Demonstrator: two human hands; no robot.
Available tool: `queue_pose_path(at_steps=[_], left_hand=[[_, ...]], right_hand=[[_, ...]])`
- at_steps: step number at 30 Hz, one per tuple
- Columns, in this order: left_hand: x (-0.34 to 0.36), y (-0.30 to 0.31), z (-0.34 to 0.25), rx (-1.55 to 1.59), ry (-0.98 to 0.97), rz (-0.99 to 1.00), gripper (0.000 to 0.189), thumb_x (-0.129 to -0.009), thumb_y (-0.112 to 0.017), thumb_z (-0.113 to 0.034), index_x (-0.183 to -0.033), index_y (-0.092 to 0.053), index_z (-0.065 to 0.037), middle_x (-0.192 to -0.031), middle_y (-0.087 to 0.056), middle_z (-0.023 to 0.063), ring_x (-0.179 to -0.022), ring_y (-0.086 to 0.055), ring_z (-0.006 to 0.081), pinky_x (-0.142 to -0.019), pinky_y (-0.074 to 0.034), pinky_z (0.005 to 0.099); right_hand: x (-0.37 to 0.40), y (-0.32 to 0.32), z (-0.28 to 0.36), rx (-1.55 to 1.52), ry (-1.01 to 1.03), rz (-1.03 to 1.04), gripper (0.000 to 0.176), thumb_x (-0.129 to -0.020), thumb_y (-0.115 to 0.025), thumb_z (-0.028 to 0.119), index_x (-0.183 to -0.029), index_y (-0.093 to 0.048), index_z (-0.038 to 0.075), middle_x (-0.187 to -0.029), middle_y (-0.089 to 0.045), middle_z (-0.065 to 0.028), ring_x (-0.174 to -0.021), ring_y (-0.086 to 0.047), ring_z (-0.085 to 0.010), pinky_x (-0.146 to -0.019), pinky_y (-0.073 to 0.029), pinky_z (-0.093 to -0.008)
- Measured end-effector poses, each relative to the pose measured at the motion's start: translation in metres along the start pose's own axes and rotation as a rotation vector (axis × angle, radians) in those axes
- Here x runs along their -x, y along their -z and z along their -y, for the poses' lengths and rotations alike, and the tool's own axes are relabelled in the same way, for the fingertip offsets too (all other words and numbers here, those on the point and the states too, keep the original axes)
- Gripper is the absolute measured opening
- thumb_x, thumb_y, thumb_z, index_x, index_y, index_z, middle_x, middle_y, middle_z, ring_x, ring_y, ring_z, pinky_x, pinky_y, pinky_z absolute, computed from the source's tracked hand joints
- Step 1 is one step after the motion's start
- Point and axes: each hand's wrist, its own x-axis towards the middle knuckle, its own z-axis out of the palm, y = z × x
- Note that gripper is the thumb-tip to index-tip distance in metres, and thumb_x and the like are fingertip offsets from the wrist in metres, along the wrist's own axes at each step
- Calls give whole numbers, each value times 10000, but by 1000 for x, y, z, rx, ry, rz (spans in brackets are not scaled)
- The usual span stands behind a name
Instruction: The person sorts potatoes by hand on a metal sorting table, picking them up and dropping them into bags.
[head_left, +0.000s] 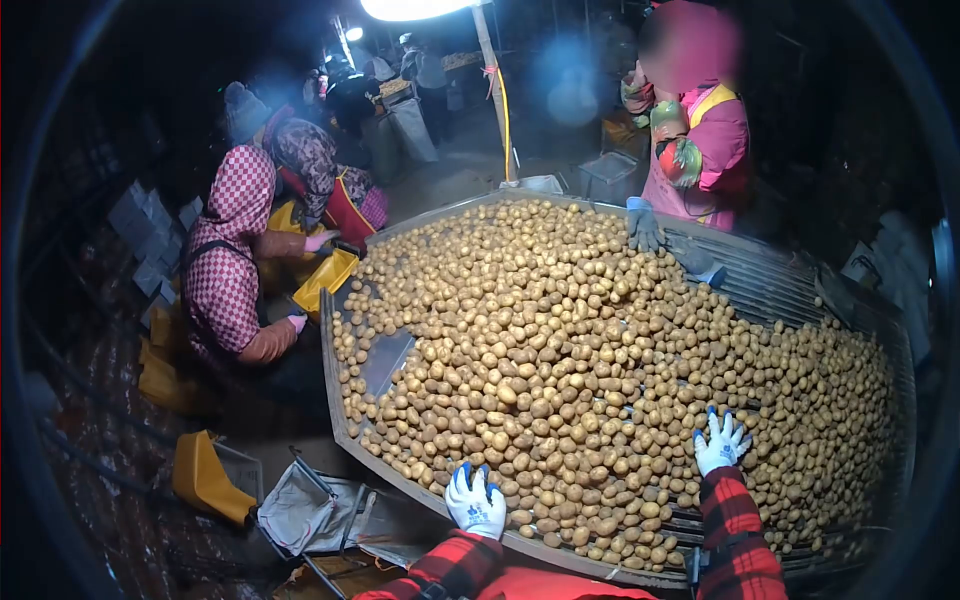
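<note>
From where I stand, the sorting table (330, 380) is hemmed in on nearly every side. Its raised metal rim runs close along the near edge, and the person's left hand (476, 500) sits right at that rim, the white glove spread flat with its blue fingertips on the outermost potatoes (540, 340), holding nothing. The right hand (720, 442) lies further in on the heap, fingers fanned wide and likewise empty. The 2 hands are well apart, with a broad stretch of potatoes between them. There is open room on the far right, where the bare slatted grate (770, 285) shows, and a small bare metal patch (385, 362) breaks the pile near the left rim. A worker in a checkered hood (225, 270) crouches against the left edge beside a yellow bin (325, 280), and a worker in pink (700, 150) stands at the far side with a blue glove (643, 225) on the pile. On the floor below the near left corner stand another yellow bin (205, 478) and an open sack (310, 510). The potatoes are small, pale yellow and rounded, smooth-skinned, heaped thickly across almost the whole table under a bright lamp (415, 8).
</note>
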Motion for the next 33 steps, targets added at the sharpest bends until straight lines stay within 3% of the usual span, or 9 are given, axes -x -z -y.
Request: queue_pose_path(at_steps=[1, 6, 11, 15, 20, 22, 27, 31, 33], left_hand=[[0, 2, 0, 17, 1, 10, 439, -787, -691, -233, -1207, -705, -103, -1382, -565, 181, -1281, -511, 377, -1088, -381, 537], [1, -6, -6, 6, 15, -2, 513, -808, -705, -258, -1294, -648, -101, -1464, -500, 200, -1348, -451, 398, -1147, -305, 566], [-40, 4, -89, 360, -395, 109, 495, -807, -706, -253, -1276, -647, -107, -1371, -579, 157, -1268, -520, 375, -1102, -350, 563], [-65, -8, -163, 567, -763, 367, 474, -880, -650, -246, -1325, -605, -87, -1381, -581, 149, -1321, -505, 350, -1119, -341, 559], [-55, -58, -215, 360, -924, 623, 554, -880, -660, -322, -1395, -568, -138, -1534, -443, 165, -1391, -407, 425, -1155, -279, 627], [-46, -60, -223, 288, -885, 624, 541, -886, -654, -341, -1394, -578, -170, -1564, -404, 173, -1388, -393, 457, -1146, -276, 648], [-47, -56, -207, 442, -778, 452, 511, -870, -661, -295, -1357, -600, -152, -1508, -457, 170, -1372, -417, 427, -1125, -338, 569], [-65, -31, -175, 323, -753, 383, 460, -865, -648, -282, -1313, -618, -184, -1353, -578, 117, -1297, -511, 344, -1101, -338, 585], [-80, -22, -158, 262, -768, 313, 488, -769, -684, -301, -1246, -645, -204, -1282, -595, 90, -1221, -537, 313, -1007, -377, 570]], right_hand=[[0, 6, 8, -23, -42, 77, 701, -938, -603, 550, -1576, -366, 380, -1675, -263, -89, -1522, -197, -456, -1219, -72, -665], [42, -3, 38, -75, 165, 12, 796, -848, -676, 593, -1553, -427, 320, -1648, -247, -156, -1491, -203, -498, -1183, -74, -734], [109, -27, 44, -100, 376, 0, 634, -805, -730, 520, -1404, -611, 351, -1641, -251, -156, -1483, -120, -575, -1174, -18, -752], [127, -41, 27, -36, 497, -41, 583, -816, -704, 547, -1351, -659, 320, -1660, -251, -112, -1494, -135, -548, -1157, 7, -771], [145, -45, 15, 33, 560, -11, 692, -731, -741, 643, -1321, -671, 289, -1678, -194, -151, -1504, -175, -481, -1168, -5, -756], [141, -51, 17, 45, 571, -26, 727, -722, -743, 657, -1335, -662, 276, -1672, -196, -149, -1490, -199, -478, -1167, -35, -756], [132, -43, 40, 255, 532, 74, 760, -739, -723, 674, -1383, -631, 281, -1638, -295, -77, -1477, -242, -465, -1135, -193, -731], [118, -28, 75, 95, 674, -40, 634, -740, -742, 561, -1311, -654, 298, -1553, -417, -55, -1378, -347, -483, -942, -407, -598], [105, -32, 99, 61, 669, -18, 613, -734, -780, 462, -1307, -656, 283, -1552, -424, -59, -1291, -406, -480, -906, -426, -593]])
